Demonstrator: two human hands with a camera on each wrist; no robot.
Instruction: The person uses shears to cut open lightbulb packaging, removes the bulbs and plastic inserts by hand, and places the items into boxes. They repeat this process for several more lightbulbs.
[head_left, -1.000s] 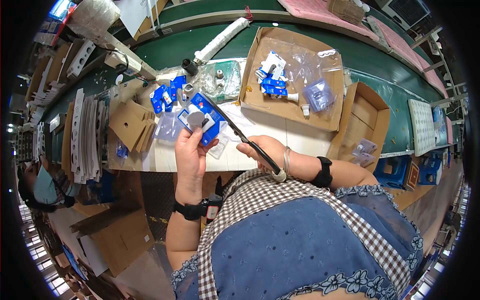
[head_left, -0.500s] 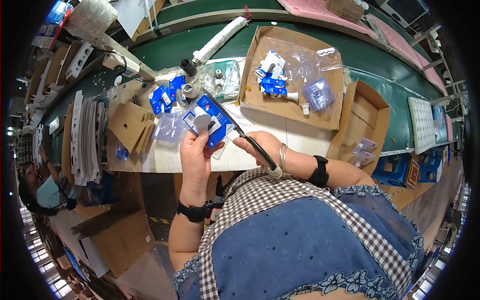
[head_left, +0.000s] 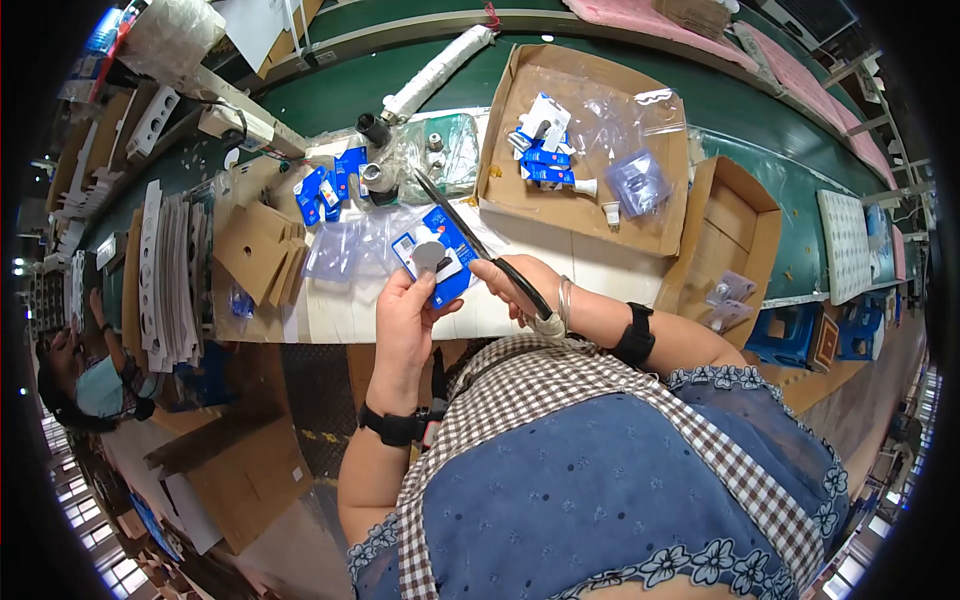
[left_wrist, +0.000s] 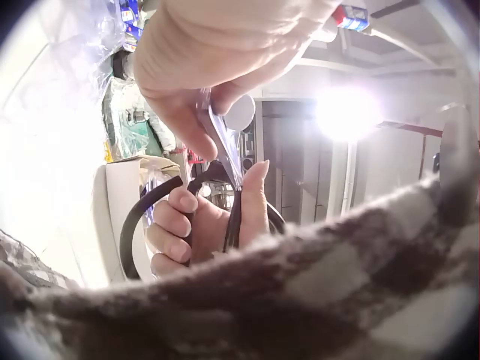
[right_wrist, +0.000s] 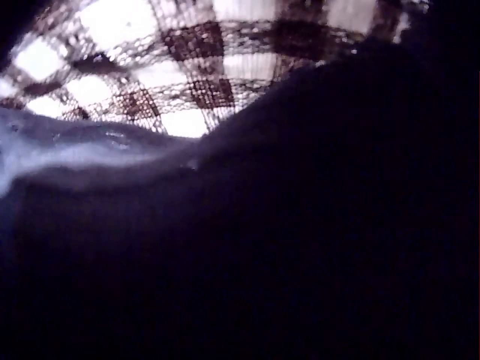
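In the head view the left hand (head_left: 407, 312) pinches a blue and white card package (head_left: 452, 257) with a round grey-white disc-like part on its front. The right hand (head_left: 520, 283) grips the dark handles of long scissors (head_left: 462, 224), whose blades lie along the package's right edge and point up and left. In the left wrist view, the left hand (left_wrist: 225, 52) holds the package edge-on, and the right hand (left_wrist: 202, 225) is curled round the black handles just below it. The right wrist view shows only checked cloth and darkness.
A cardboard tray (head_left: 580, 225) with blue packages and clear plastic stands beyond the hands, a smaller box (head_left: 735, 215) at its right. Brown cardboard pieces (head_left: 255, 250) and blue packages (head_left: 322, 192) lie on the left. Another person (head_left: 100, 380) is at far left.
The left hand and package have moved right and slightly down, towards the body. The scissors' blades show more clearly beyond the package's top; the right hand has shifted only slightly.
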